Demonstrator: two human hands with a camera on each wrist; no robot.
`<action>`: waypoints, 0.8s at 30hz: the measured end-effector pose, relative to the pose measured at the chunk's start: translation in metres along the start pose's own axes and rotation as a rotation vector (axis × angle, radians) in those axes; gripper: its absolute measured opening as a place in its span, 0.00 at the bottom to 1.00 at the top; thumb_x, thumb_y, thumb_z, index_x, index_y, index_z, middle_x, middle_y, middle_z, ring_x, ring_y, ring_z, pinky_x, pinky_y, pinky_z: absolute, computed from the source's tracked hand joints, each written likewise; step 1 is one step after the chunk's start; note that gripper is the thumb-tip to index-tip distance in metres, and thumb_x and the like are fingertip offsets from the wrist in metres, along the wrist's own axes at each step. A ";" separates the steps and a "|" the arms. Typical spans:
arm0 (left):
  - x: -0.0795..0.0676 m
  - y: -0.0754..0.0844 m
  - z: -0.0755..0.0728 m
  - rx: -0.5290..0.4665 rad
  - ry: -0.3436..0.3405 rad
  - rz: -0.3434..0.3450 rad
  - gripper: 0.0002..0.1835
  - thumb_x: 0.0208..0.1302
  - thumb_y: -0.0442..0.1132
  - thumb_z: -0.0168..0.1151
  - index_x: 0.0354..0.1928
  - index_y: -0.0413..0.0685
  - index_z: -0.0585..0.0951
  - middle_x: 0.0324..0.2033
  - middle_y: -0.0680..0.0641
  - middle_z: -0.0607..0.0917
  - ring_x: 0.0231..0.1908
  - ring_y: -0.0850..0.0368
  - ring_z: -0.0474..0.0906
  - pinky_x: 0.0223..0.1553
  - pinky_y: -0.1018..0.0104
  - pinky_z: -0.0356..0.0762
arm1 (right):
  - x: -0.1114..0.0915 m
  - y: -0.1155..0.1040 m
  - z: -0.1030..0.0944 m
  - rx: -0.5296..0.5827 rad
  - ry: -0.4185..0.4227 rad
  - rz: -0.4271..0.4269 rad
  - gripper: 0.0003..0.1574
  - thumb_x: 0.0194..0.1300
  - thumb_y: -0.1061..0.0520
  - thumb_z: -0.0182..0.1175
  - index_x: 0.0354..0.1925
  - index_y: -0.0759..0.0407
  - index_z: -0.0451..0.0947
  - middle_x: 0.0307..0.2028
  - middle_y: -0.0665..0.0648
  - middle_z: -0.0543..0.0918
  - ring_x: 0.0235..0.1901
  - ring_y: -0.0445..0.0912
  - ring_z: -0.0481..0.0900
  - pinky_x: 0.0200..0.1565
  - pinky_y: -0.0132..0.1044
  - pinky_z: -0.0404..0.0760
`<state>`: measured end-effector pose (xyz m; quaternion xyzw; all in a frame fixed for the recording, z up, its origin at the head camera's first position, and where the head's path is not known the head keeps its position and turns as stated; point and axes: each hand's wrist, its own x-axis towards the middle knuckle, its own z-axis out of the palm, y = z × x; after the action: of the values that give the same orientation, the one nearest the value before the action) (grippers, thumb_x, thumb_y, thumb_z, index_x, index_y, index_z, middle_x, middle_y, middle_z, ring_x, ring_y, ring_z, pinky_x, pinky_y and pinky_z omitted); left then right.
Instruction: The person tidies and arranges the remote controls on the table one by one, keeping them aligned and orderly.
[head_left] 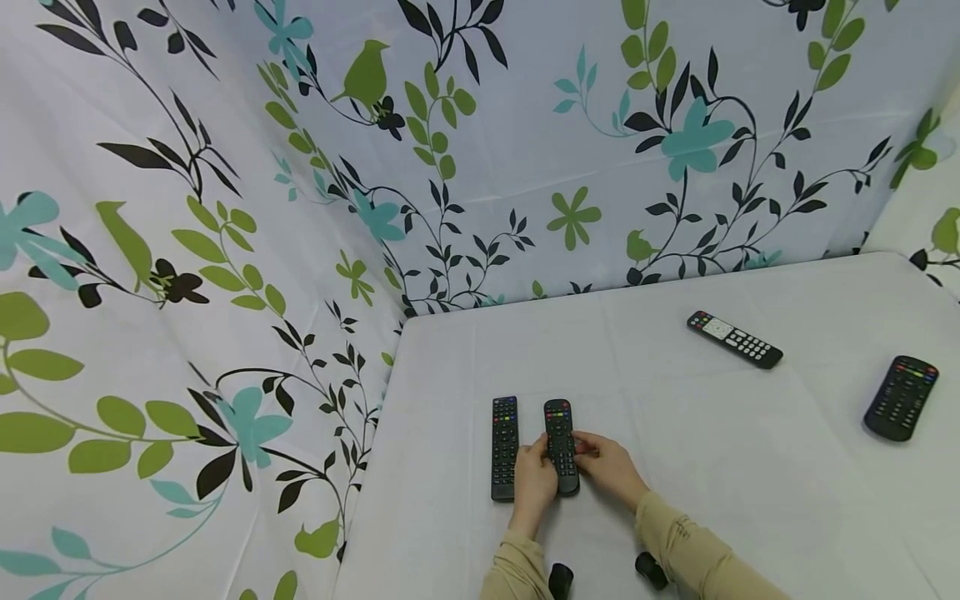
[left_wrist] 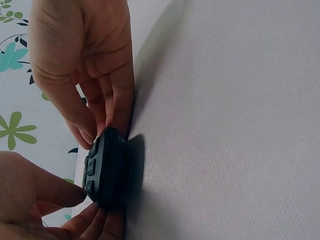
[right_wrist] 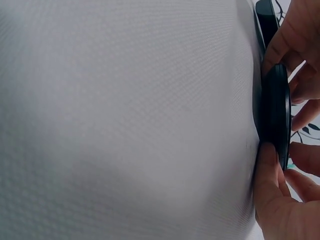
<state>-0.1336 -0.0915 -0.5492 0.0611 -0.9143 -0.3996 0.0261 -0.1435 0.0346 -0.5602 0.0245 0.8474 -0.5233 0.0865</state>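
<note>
A black remote control (head_left: 558, 421) with rows of buttons lies low over the white table, between both hands. My left hand (head_left: 535, 482) grips its left edge, and in the left wrist view the thumb (left_wrist: 70, 194) comes over the button side. From the other side my right hand (head_left: 611, 469) pinches the right edge, its fingers (right_wrist: 267, 172) down by the cloth in the right wrist view. Just left of the held remote lies a longer black remote (head_left: 504, 442), parallel to it, its lower right side close to my left hand.
A black remote with a pale button area (head_left: 733, 339) lies slanted at the back right. Farther right is a wide black remote (head_left: 902, 398). The white-covered table (head_left: 750, 467) ends at a leaf-patterned curtain (head_left: 465, 167) behind and to the left. Small black objects (head_left: 651, 571) sit beside both sleeves.
</note>
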 end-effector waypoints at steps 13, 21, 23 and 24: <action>0.000 0.011 -0.001 -0.055 0.018 -0.046 0.20 0.54 0.32 0.52 0.52 0.41 0.74 0.34 0.45 0.73 0.28 0.61 0.64 0.27 0.73 0.61 | 0.002 -0.001 -0.015 0.054 0.018 -0.002 0.24 0.54 0.59 0.57 0.52 0.61 0.71 0.38 0.58 0.80 0.36 0.46 0.79 0.37 0.34 0.76; 0.003 0.023 -0.004 -0.084 0.137 0.043 0.18 0.54 0.33 0.55 0.49 0.40 0.75 0.39 0.42 0.74 0.39 0.52 0.72 0.37 0.61 0.72 | 0.001 -0.010 -0.036 0.135 0.001 -0.003 0.25 0.57 0.56 0.55 0.54 0.60 0.69 0.43 0.61 0.78 0.39 0.47 0.79 0.37 0.35 0.78; 0.006 0.027 -0.005 -0.097 0.153 0.065 0.18 0.54 0.33 0.56 0.49 0.40 0.75 0.39 0.41 0.75 0.40 0.51 0.73 0.38 0.59 0.72 | 0.002 -0.012 -0.043 0.134 0.004 0.005 0.25 0.58 0.54 0.54 0.55 0.58 0.68 0.45 0.61 0.77 0.39 0.48 0.78 0.38 0.37 0.78; 0.007 0.028 -0.005 -0.102 0.152 0.067 0.18 0.54 0.34 0.56 0.49 0.40 0.75 0.40 0.42 0.74 0.40 0.51 0.73 0.39 0.59 0.72 | 0.002 -0.012 -0.047 0.133 0.005 0.011 0.25 0.59 0.54 0.54 0.55 0.58 0.68 0.46 0.60 0.76 0.40 0.48 0.78 0.39 0.37 0.78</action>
<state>-0.1426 -0.0769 -0.5249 0.0591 -0.8896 -0.4389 0.1118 -0.1528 0.0707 -0.5296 0.0362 0.8107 -0.5780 0.0854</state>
